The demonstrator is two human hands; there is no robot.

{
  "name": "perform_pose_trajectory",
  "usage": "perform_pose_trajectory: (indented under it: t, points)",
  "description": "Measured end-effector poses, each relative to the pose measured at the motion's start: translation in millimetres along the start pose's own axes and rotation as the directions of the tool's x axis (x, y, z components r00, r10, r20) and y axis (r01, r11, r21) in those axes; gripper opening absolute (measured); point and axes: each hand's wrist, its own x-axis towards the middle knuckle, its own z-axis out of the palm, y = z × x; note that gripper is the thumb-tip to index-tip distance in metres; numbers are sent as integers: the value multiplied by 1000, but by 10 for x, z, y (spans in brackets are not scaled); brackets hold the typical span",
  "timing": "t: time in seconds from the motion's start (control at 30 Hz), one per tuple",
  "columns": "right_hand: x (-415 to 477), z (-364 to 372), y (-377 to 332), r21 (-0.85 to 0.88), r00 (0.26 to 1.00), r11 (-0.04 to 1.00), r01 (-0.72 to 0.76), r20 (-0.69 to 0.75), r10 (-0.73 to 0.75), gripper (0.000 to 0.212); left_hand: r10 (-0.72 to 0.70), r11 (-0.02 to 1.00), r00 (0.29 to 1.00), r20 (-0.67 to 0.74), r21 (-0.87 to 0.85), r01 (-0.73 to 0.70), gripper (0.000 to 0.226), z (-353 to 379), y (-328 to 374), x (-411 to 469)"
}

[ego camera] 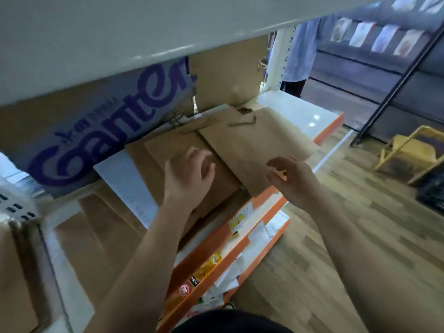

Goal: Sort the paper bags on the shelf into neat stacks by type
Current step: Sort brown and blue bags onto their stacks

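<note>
Soft, even indoor light; it's dimmer beneath the upper shelf (96,44). A white glare shines on the glossy shelf top (300,111). Motion blur smears the left side, and the wide lens bends lines.

Wood-plank floor (348,224), yellow step stool (408,150) at right, dark display rack (348,58) of cards beyond.

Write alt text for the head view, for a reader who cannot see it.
A person's left hand and right hand reach over brown paper bags lying flat on a white shelf. A grey bag with purple lettering sits behind; a yellow stool stands on the wooden floor.
</note>
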Motion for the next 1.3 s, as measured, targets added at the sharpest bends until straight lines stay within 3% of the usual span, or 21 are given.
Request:
perform_pose_trajectory:
  t: [0.17, 0.33, 0.53, 0.73, 0.93, 1.13, 1.3]
  points:
    - [486, 6, 402, -21, 1000, 1000, -2, 25, 3, 19, -28, 1000, 998, 53, 12, 27, 26, 166, 59, 237]
    - [1033, -16, 760, -90, 995, 996, -4, 100, 13, 25, -116, 992, 993, -4, 43, 116, 23, 287, 136, 390]
    - [1578, -144, 1202, -260, 962, 965, -25, 258, 94, 56, -267, 957, 960, -88, 93, 275, 26, 495, 384, 513]
    - [1843, -252, 1560, -306, 948, 952, -2, 302, 99, 84, -389, 898, 904, -176, 146, 415, 25, 637, 617, 449]
    - [2018, -295, 1726, -195, 945, 979, -56, 307, 115, 95, -528, 757, 802, -277, 274, 593, 33, 545, 734, 157]
    - [2061, -389, 1782, 46, 975, 998, -44, 222, 33, 78, -785, 488, 563, -258, 303, 819, 73, 452, 811, 19]
    - [1974, -377, 1743, 177, 964, 984, -6, 264, -42, 66, -848, 401, 454, -272, 230, 887, 96, 439, 831, 30]
